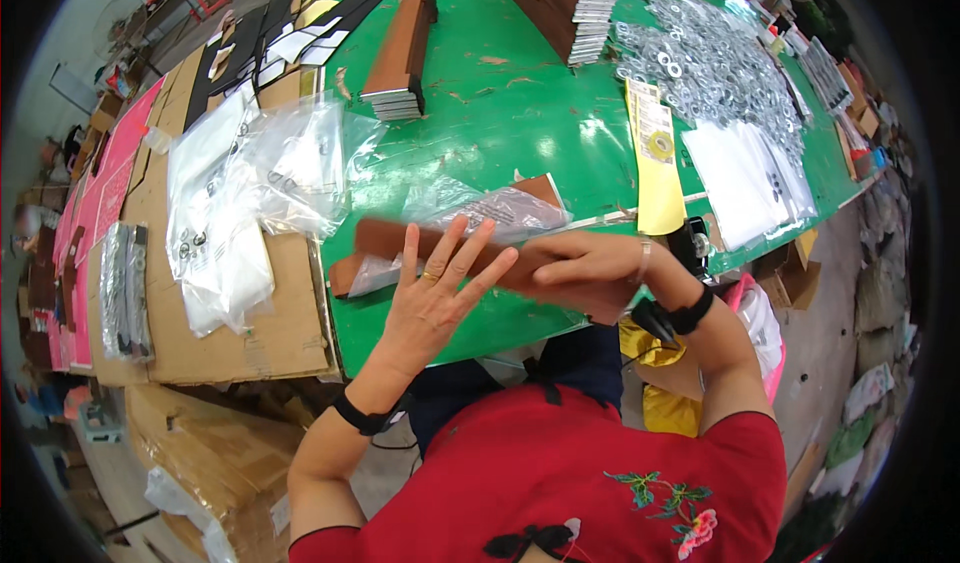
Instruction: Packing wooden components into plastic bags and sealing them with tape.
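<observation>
My left hand (432, 291) has its fingers spread and lies against a long brown leather-like strip (384, 236), which is blurred by motion. A ring is on one finger. At the other end of the strip, my right hand (590, 261) grips it, thumb and fingers bent over its edge. Behind and below the strip, a clear plastic bag (500, 213) lies on the green table, with another brown piece partly inside it. Part of that piece is hidden by my hands and the strip.
Stacks of brown pieces (398, 58) (562, 8) stand farther back on the green table (480, 128). Clear bags (215, 203) lie on cardboard at left. To the right are a yellow strip (658, 178), white sheets (735, 183) and a heap of metal rings (700, 58).
</observation>
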{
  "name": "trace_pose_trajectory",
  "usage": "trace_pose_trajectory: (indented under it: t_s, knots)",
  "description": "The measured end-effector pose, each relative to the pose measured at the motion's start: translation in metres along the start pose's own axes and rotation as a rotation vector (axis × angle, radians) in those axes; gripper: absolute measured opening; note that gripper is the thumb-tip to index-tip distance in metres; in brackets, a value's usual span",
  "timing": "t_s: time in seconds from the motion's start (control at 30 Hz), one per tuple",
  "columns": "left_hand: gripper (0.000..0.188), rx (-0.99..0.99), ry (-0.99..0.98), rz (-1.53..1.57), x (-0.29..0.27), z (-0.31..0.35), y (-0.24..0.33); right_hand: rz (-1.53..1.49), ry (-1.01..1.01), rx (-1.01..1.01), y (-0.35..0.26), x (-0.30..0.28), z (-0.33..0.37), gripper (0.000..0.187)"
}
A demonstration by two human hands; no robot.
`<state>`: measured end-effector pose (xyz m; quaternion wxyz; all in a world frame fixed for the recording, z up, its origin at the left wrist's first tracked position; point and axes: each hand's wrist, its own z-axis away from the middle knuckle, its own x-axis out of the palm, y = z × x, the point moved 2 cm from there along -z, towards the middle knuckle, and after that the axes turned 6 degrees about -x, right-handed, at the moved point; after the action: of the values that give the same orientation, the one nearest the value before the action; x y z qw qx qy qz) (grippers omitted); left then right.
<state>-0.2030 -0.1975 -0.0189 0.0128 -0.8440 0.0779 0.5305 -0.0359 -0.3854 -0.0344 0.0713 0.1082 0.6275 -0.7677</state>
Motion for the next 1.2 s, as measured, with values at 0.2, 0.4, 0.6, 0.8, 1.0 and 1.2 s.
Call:
trace_pose_trajectory:
  t_s: [0.2, 0.4, 0.6, 0.8, 1.0, 1.2]
  knots:
    - [0.073, -0.212, -0.194, 0.085, 0.006, 0.002, -0.035, 0.309, 0.430, -0.171, -0.012, -0.024, 0.003, 0.049]
    - [0.077, -0.324, -0.179, 0.182, 0.014, -0.013, -0.066, 0.757, 1.366, 0.088, 0.056, -0.052, 0.098, 0.042]
    - [0.077, -0.455, -0.314, 0.295, 0.050, 0.003, -0.077, 1.073, 1.293, 0.739, 0.068, -0.103, 0.113, 0.036]
    - [0.075, -0.387, -0.242, 0.241, 0.060, 0.004, -0.085, 0.837, 0.995, 1.110, 0.099, -0.130, 0.112, 0.051]
    - [0.082, -0.396, -0.240, 0.277, 0.059, -0.008, -0.081, 0.561, 1.106, 1.026, 0.132, -0.166, 0.121, 0.044]
    - [0.059, -0.166, 0.014, 0.579, 0.062, -0.096, 0.026, 0.025, 1.194, 0.535, 0.150, -0.181, 0.148, 0.018]
